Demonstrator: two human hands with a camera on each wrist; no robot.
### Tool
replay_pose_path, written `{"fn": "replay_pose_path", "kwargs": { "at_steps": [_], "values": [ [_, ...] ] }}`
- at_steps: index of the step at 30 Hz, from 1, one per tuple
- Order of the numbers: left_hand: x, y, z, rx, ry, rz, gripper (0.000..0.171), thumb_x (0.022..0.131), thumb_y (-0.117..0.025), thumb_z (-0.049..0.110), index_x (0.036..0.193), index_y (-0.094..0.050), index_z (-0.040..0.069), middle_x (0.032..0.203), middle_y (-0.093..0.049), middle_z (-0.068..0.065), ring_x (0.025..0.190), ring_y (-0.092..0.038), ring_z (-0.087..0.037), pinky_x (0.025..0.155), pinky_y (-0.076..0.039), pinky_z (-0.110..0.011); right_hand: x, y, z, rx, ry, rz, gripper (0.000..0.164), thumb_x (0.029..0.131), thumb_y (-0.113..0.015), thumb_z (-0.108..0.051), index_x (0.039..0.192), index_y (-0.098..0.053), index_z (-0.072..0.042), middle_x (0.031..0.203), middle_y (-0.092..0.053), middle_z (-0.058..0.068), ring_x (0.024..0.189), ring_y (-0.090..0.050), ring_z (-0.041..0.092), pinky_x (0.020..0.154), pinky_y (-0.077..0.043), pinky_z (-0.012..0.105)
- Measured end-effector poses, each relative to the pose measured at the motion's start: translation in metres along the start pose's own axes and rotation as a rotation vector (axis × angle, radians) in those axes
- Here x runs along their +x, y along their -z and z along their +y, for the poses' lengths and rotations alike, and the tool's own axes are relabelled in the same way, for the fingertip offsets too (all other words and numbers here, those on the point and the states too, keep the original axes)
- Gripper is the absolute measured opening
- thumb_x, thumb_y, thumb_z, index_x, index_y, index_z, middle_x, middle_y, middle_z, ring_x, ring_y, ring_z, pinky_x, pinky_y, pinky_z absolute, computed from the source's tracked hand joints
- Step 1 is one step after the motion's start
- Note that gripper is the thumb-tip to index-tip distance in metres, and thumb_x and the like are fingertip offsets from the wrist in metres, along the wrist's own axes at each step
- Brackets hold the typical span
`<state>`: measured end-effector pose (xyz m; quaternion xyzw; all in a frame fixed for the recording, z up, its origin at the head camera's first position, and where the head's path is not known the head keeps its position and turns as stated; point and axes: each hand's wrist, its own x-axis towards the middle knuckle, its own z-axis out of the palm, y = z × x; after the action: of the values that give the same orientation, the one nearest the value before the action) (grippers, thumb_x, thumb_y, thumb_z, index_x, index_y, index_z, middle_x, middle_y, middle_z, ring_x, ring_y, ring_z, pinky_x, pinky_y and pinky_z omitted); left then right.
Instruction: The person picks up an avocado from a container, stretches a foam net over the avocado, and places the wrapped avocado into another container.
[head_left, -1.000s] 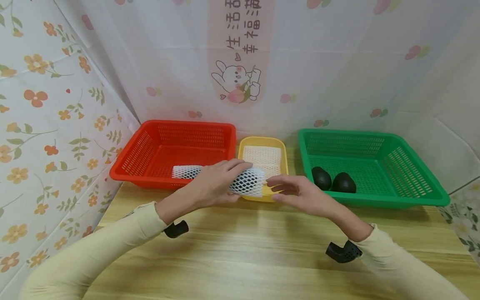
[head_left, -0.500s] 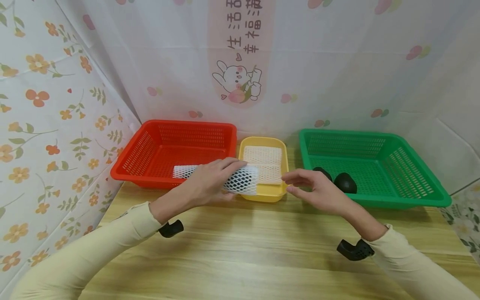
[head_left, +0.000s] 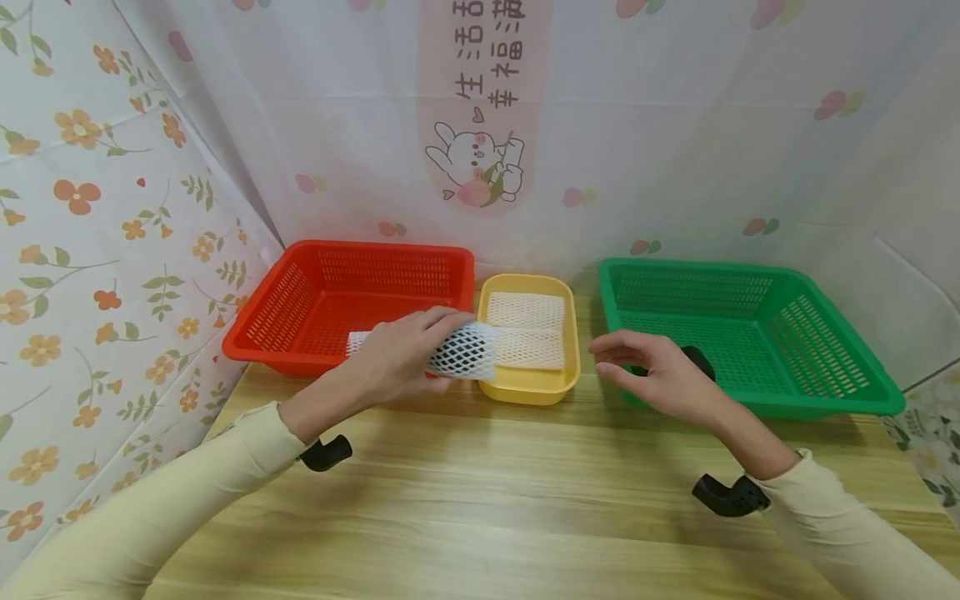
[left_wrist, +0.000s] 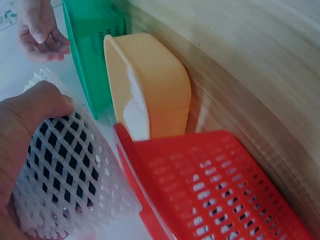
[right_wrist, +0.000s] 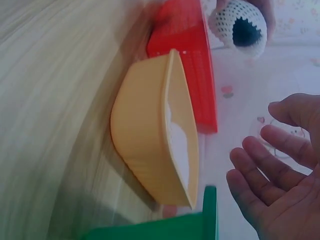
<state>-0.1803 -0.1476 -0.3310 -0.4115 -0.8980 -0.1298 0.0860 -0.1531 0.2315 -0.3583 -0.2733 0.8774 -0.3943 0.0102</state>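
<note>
My left hand [head_left: 397,354] grips a dark avocado sleeved in a white foam net [head_left: 467,350], held over the near right corner of the red basket [head_left: 273,354]. Thumb and fingers wrap the net in the left wrist view, and the dark fruit [left_wrist: 62,155] shows through the mesh. The sleeve's open end [right_wrist: 246,32] faces the right wrist camera. Empty, with fingers relaxed and slightly bent, my right hand [head_left: 663,375] hovers at the left front of the green basket [head_left: 795,342]. It partly covers the avocados [head_left: 699,362] there.
Between the baskets stands a yellow tray [head_left: 573,350] with flat foam nets [head_left: 527,310] in it. Another white foam net [head_left: 356,342] lies in the red basket, partly behind my left hand. A printed curtain [head_left: 675,150] hangs behind the wooden table [head_left: 480,500].
My left hand has moved left with the netted avocado, from over the yellow tray towards the red basket. My right hand has drawn away to the right, to the green basket.
</note>
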Motion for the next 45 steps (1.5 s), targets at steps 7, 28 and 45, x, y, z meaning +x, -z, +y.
{"fn": "replay_pose_path", "kwargs": {
  "at_steps": [7, 28, 45],
  "values": [
    [-0.006, 0.014, -0.012, -0.010, 0.076, -0.028, 0.088, 0.075, -0.092, 0.028, 0.149, -0.045, 0.018, 0.139, -0.054, -0.007, 0.119, -0.054, -0.026, 0.079, -0.059, -0.045, -0.007, 0.014, 0.010, -0.030, -0.027, 0.023, 0.027, 0.103, -0.063, -0.017, 0.129, -0.064, -0.010, 0.125, -0.066, 0.003, 0.112, -0.064, 0.019, 0.089, -0.053, 0.026],
    [-0.028, 0.044, -0.069, -0.017, 0.256, -0.108, 0.080, 0.076, -0.090, 0.028, 0.144, -0.051, 0.010, 0.130, -0.059, -0.010, 0.110, -0.058, -0.028, 0.085, -0.056, -0.049, -0.026, 0.060, 0.040, -0.141, -0.053, 0.043, 0.025, 0.103, -0.062, -0.012, 0.127, -0.064, -0.005, 0.121, -0.067, 0.013, 0.107, -0.062, 0.003, 0.085, -0.047, 0.013],
    [-0.042, 0.058, -0.101, -0.058, 0.300, -0.213, 0.070, 0.080, -0.087, 0.022, 0.138, -0.051, 0.005, 0.125, -0.060, -0.015, 0.108, -0.056, -0.033, 0.089, -0.052, -0.053, -0.038, 0.086, 0.052, -0.207, -0.097, 0.019, 0.025, 0.102, -0.064, -0.012, 0.126, -0.065, -0.005, 0.118, -0.068, 0.010, 0.101, -0.059, -0.007, 0.082, -0.046, 0.011]
  ]
}}
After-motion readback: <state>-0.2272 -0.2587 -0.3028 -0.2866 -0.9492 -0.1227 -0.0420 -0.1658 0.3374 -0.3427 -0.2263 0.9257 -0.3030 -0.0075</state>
